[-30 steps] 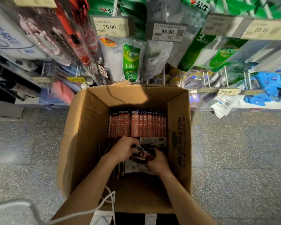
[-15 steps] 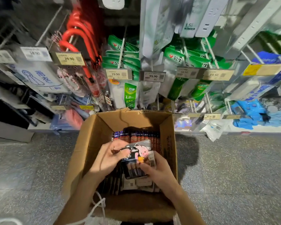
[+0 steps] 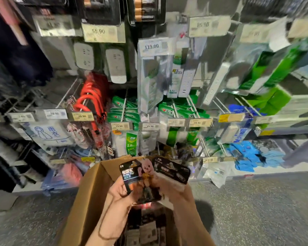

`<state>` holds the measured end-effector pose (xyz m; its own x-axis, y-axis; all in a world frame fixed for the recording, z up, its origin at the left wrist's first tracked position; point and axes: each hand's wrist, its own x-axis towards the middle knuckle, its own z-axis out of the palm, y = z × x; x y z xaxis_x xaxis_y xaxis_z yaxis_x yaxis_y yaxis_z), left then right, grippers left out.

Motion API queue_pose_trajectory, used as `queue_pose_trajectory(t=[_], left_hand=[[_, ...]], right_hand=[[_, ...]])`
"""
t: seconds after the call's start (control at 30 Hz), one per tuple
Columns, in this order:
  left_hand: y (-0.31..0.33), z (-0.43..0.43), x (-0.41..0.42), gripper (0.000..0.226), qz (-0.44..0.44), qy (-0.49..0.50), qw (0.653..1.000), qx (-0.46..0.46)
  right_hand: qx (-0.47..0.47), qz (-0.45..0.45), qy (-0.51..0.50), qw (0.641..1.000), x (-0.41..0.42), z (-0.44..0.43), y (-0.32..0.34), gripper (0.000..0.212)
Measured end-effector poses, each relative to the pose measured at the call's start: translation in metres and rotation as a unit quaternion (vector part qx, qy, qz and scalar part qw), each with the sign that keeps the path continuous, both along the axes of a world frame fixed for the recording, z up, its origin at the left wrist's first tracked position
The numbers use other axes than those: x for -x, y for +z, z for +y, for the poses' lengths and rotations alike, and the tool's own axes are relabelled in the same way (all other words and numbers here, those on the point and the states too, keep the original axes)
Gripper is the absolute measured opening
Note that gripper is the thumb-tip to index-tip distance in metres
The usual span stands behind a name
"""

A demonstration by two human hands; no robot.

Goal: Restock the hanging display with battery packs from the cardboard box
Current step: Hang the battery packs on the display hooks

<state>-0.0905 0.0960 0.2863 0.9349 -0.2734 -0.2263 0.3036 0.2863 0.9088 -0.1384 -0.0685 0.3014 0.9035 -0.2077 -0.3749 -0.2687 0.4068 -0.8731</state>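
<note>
Pick-up step, I judged: my left hand [image 3: 120,194] gripped one battery pack [image 3: 131,173] and my right hand [image 3: 174,191] gripped another, both just above the cardboard box [image 3: 89,196] at lower centre (blurry frame). The next move called for raising them to the hanging display [image 3: 144,13] at top centre.

Two black carded battery packs are held upright, fanned, above an open brown cardboard box [image 3: 89,201] on the floor. The left hand [image 3: 119,194] grips the rabbit pack [image 3: 139,176] and the right hand [image 3: 174,190] grips the second pack [image 3: 172,172]. More packs [image 3: 146,231] stand inside the box.
</note>
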Motion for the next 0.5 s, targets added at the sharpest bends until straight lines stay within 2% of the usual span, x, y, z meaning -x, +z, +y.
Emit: queue_pose_trajectory(t=[0.03,0.07,0.13,0.2,0.23,0.3,0.33,0.37,0.4,0.43,0.47,0.5], left_hand=[[0.005,0.0,-0.001,0.093,-0.004,-0.012,1.0,0.02],[0.009,-0.001,-0.001,0.088,-0.013,-0.031,0.999,0.031],[0.018,-0.004,-0.001,0.065,-0.04,-0.062,0.997,0.018],[0.017,-0.008,-0.003,0.055,-0.044,-0.036,0.998,-0.032],[0.017,-0.011,-0.003,0.057,-0.045,-0.031,0.997,-0.049],[0.023,-0.019,0.001,0.056,-0.058,-0.035,0.995,-0.073],[0.026,-0.023,0.005,0.054,-0.077,-0.038,0.992,-0.091],[0.03,-0.026,0.008,0.051,-0.095,-0.034,0.987,-0.125],[0.033,-0.029,0.01,0.05,-0.101,-0.025,0.984,-0.147],[0.03,-0.029,0.012,0.049,-0.102,-0.023,0.984,-0.146],[0.029,-0.031,0.015,0.05,-0.095,-0.019,0.986,-0.138],[0.03,-0.031,0.017,0.05,-0.085,-0.014,0.989,-0.121]], right_hand=[[-0.021,0.015,0.016,1.0,0.005,-0.005,0.007,0.07],[-0.048,0.033,0.032,0.998,0.008,-0.008,0.014,0.067],[-0.08,0.04,0.05,0.995,0.017,-0.016,0.023,0.034],[-0.058,0.049,0.046,0.996,0.024,-0.015,0.035,0.028],[-0.067,0.035,0.021,0.997,0.03,-0.02,0.025,0.032],[-0.03,0.009,0.043,0.999,0.03,-0.014,0.023,0.053],[-0.05,0.017,0.053,0.997,0.031,-0.01,0.031,0.039],[-0.058,-0.012,0.04,0.997,0.03,-0.008,0.034,0.019],[-0.035,-0.06,0.023,0.997,0.03,-0.01,0.027,0.048],[-0.067,-0.074,0.029,0.995,0.03,-0.01,0.025,0.076],[-0.067,-0.105,0.065,0.99,0.034,-0.01,0.028,0.085],[-0.034,-0.102,0.07,0.992,0.034,-0.009,0.032,0.084]])
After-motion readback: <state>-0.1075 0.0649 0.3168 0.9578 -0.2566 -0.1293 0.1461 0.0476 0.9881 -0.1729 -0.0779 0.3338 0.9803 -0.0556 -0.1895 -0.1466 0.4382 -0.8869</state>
